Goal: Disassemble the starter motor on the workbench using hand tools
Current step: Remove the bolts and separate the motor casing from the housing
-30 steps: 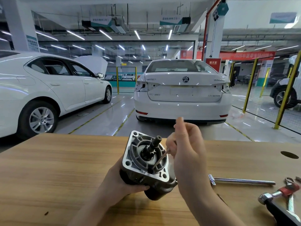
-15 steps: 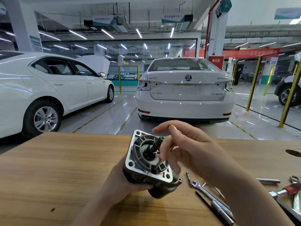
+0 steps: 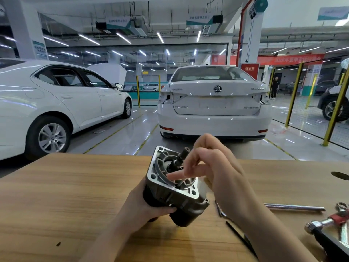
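Since the earlier frame the right hand (image 3: 217, 173) dropped from its raised pinch; one finger now probes inside the starter motor (image 3: 174, 188). Its grip is loose, holding nothing I can see. Left hand (image 3: 143, 207) clamps the motor body from 8 o'clock, tilted open-end-up over the bench (image 3: 56, 195) centre for access. Tools lie at 3 o'clock.

Both forearms are bare, no sleeves in view; the left hand (image 3: 143, 203) and right hand (image 3: 217, 173) wear no gloves, rings or watch.

The starter motor (image 3: 172, 188) sits mid-workbench (image 3: 56, 195), held above it. Left of the motor is the left hand (image 3: 145, 207), right of it the right hand (image 3: 217, 174); farther right lie a metal rod (image 3: 294, 207) and a hammer (image 3: 326, 224).
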